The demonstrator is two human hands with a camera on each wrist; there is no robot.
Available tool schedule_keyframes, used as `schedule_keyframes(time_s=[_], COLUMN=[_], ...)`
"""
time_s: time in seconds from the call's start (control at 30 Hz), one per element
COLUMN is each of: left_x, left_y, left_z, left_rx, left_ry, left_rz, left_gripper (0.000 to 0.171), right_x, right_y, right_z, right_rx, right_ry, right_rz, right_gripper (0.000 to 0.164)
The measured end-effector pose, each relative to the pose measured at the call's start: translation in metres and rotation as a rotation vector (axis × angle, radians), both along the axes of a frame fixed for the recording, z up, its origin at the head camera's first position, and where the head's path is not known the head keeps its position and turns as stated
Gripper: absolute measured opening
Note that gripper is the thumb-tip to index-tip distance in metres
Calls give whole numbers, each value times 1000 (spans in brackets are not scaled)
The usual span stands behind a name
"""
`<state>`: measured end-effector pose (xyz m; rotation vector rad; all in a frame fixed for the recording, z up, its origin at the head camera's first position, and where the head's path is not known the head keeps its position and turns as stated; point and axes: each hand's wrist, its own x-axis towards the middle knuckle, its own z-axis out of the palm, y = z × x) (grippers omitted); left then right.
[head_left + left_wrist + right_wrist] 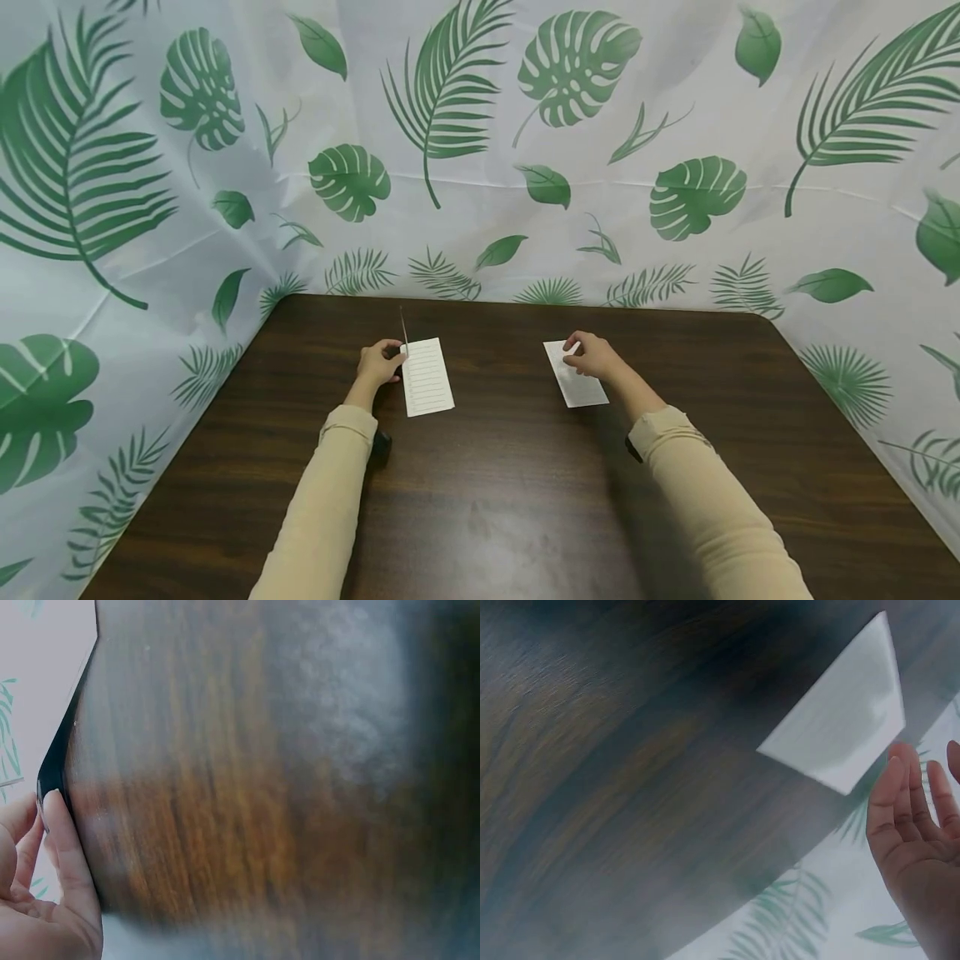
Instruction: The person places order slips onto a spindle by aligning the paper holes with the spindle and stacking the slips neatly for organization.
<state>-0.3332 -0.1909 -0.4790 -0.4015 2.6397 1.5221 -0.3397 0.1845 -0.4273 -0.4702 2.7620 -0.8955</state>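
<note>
A lined white paper (427, 377) lies on the left part of the dark wooden table. My left hand (381, 362) is at its left edge, with thumb and fingers closed around a slim item (403, 326) that has a thin upright shaft and a dark lower part; I cannot tell its kind. In the left wrist view, the fingertips (56, 802) meet beside a black strip. A second white paper (577, 383) lies to the right. Over its upper right part is my right hand (592, 356), fingers loosely bent and holding nothing; the right wrist view shows the fingers fairly straight near the paper's edge.
The wooden table (495, 483) reaches back to a white curtain (480, 225) printed with green leaves, which also runs along the left and right sides. A black band or device (381, 448) sits under the left wrist.
</note>
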Motion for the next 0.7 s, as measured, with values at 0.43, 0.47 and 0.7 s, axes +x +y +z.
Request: schedule_keyframes(time_s=[0.43, 0.47, 0.7], left_x=[1, 2, -4], left_y=[-1, -1, -4], left_z=[-1, 0, -5], left_rx=[-3, -7, -23], left_ry=[26, 25, 7], left_rz=[6, 3, 12], left_gripper=[31, 31, 31], right_x=[-5, -4, 1], right_y=[40, 42, 47], right_z=[-13, -14, -17], right_rx=[206, 207, 242], right_ry=[73, 55, -111], right_rz=[216, 233, 241], right_gripper=[65, 71, 101])
